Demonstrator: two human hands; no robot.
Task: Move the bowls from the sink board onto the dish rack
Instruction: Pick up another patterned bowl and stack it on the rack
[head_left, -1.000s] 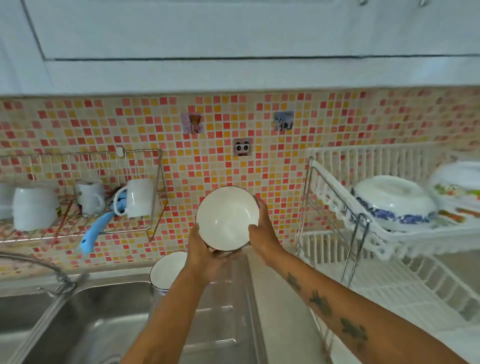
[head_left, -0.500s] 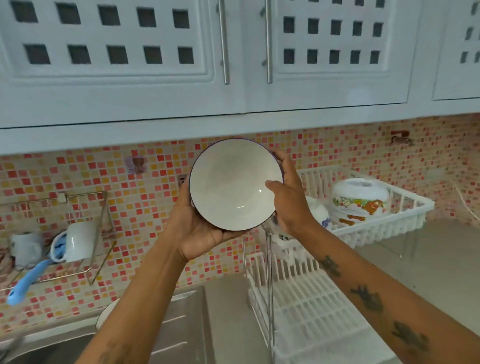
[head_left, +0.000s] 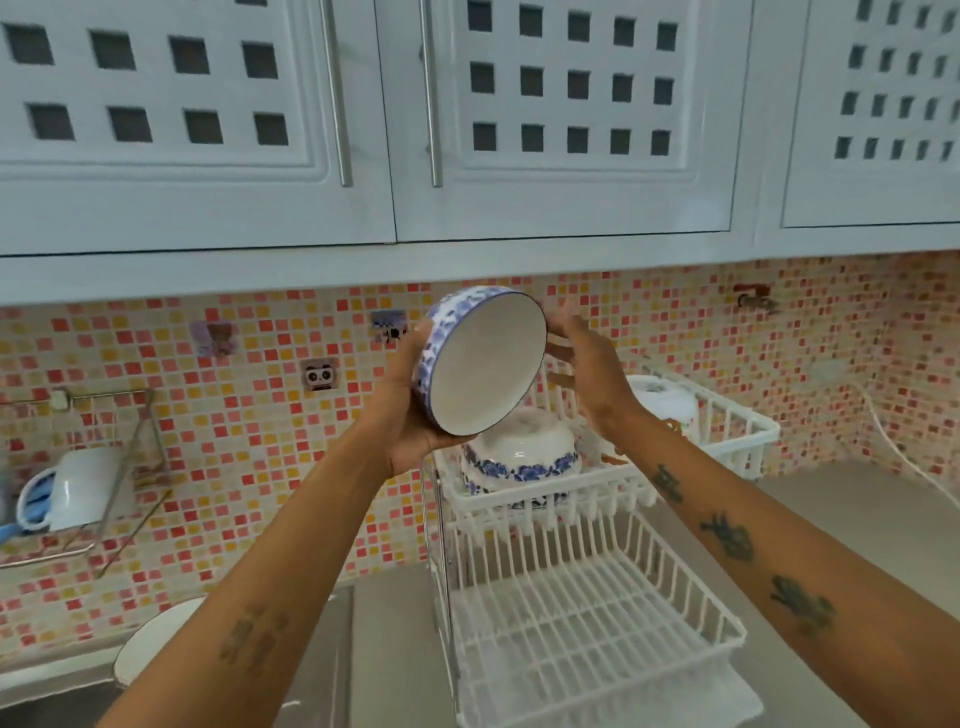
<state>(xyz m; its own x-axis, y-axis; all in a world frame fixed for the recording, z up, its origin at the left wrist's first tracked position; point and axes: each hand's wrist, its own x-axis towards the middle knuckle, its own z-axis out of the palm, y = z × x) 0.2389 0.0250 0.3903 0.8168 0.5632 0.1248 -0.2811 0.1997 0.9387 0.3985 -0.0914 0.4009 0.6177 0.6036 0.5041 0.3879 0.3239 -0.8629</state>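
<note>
— So, where is the bowl (head_left: 485, 364) right now?

— Cupped in my left hand (head_left: 410, 410), fingers curled behind its blue-patterned wall, tipped on edge so it can go in mouth-down. My right hand (head_left: 589, 374) is just beside the rim, fingers spread, gripping nothing (ready to steady it, I'd say).

— And the dish rack (head_left: 613, 499)?

— Directly below my grip. An upturned bowl (head_left: 519, 457) already sits on the upper tier; another bowl (head_left: 156, 639) waits down by my left elbow.
</note>
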